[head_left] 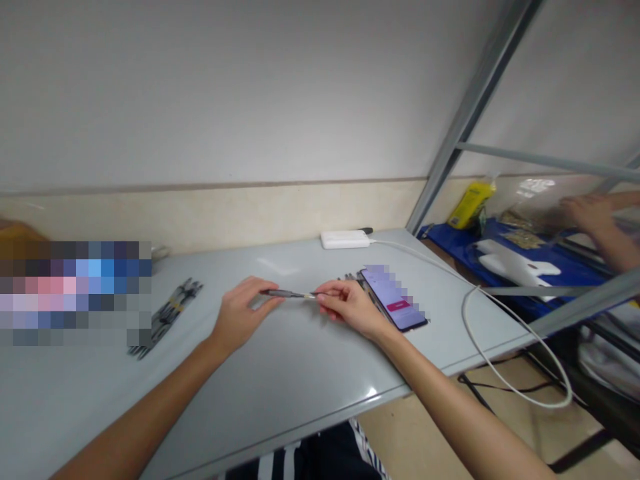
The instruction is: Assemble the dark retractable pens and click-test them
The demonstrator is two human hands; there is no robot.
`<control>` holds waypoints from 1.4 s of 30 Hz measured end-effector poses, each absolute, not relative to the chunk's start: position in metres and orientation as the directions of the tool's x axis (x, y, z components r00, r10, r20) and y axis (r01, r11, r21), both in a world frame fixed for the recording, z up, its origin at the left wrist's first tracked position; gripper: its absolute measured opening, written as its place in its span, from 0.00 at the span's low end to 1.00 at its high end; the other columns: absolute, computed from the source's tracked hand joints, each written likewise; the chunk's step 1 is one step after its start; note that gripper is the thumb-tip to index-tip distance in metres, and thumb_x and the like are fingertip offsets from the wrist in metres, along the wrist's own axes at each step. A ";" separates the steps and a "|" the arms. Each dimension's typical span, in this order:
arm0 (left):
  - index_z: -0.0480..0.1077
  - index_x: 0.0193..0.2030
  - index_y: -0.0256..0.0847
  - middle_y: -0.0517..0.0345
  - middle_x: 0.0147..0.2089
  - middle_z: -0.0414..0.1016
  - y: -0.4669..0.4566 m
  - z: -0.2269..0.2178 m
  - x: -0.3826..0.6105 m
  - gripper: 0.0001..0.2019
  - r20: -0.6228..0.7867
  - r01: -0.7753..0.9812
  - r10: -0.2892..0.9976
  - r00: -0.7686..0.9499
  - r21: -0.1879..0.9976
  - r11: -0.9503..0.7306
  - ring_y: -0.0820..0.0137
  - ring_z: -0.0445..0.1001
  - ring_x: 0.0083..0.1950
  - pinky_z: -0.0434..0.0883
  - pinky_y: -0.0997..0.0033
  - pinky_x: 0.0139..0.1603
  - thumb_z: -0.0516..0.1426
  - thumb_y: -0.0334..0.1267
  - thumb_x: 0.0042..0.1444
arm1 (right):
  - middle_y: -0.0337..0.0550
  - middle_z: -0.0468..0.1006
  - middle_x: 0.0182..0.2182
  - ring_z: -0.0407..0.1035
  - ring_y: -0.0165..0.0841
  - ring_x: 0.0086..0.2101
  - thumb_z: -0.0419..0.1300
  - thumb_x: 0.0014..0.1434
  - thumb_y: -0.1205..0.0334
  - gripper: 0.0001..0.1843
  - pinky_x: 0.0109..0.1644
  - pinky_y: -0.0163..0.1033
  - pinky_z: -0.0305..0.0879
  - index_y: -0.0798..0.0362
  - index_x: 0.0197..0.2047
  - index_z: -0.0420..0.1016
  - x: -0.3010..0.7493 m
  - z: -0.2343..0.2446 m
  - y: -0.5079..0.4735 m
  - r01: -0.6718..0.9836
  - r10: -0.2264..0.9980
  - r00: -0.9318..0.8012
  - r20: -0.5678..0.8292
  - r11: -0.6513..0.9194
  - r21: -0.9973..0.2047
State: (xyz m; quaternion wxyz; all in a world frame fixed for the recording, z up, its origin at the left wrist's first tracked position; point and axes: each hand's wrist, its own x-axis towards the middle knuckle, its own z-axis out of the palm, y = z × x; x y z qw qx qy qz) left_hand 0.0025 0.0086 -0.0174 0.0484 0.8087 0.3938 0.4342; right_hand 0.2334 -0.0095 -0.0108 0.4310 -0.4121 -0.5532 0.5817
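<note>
Above the middle of the table (280,373), a slim grey pen (290,294) lies level between my two hands. My left hand (245,310) pinches its left end between thumb and fingers. The fingers of my right hand (345,303) are closed around the other end, where a light-coloured section shows; the end itself is hidden. A bundle of similar dark pens (167,319), wrapped with a yellowish band, lies left of my left hand. Close by my right hand rests a phone (393,297) with a lit purple screen, and a few thin dark tips show behind its upper left edge.
A white power bank (345,239) sits against the wall, with a white cable (467,313) looping over the table's right edge. Beyond a metal frame (453,153), another person's hand (595,213) is above a blue table holding a yellow packet (471,204).
</note>
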 end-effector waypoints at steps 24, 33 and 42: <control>0.65 0.23 0.40 0.57 0.20 0.67 0.002 -0.021 0.006 0.16 0.642 0.618 0.373 0.670 -0.204 -0.759 0.70 0.64 0.23 0.61 0.69 0.26 0.45 0.31 0.61 | 0.29 0.57 0.14 0.47 0.21 0.15 0.58 0.56 0.48 0.19 0.18 0.30 0.41 0.57 0.25 0.66 0.227 -0.014 -0.017 0.072 0.684 -0.699 -0.210 -0.225 -0.972; 0.67 0.26 0.39 0.56 0.22 0.71 0.004 -0.025 0.012 0.20 0.390 0.796 0.732 0.558 -0.001 -0.606 0.69 0.68 0.23 0.61 0.70 0.25 0.41 0.38 0.64 | 0.43 0.75 0.27 0.65 0.29 0.28 0.54 0.61 0.60 0.12 0.34 0.32 0.56 0.57 0.36 0.76 0.222 -0.016 -0.019 0.511 0.813 -0.528 0.245 0.534 -0.674; 0.67 0.40 0.38 0.52 0.36 0.71 0.010 -0.018 0.003 0.11 0.531 0.594 0.660 0.532 0.322 -0.737 0.66 0.67 0.41 0.66 0.65 0.44 0.45 0.36 0.63 | 0.37 0.70 0.19 0.58 0.27 0.21 0.52 0.63 0.57 0.17 0.25 0.31 0.50 0.57 0.32 0.78 0.227 -0.012 -0.015 0.526 0.902 -0.339 0.267 0.417 -0.742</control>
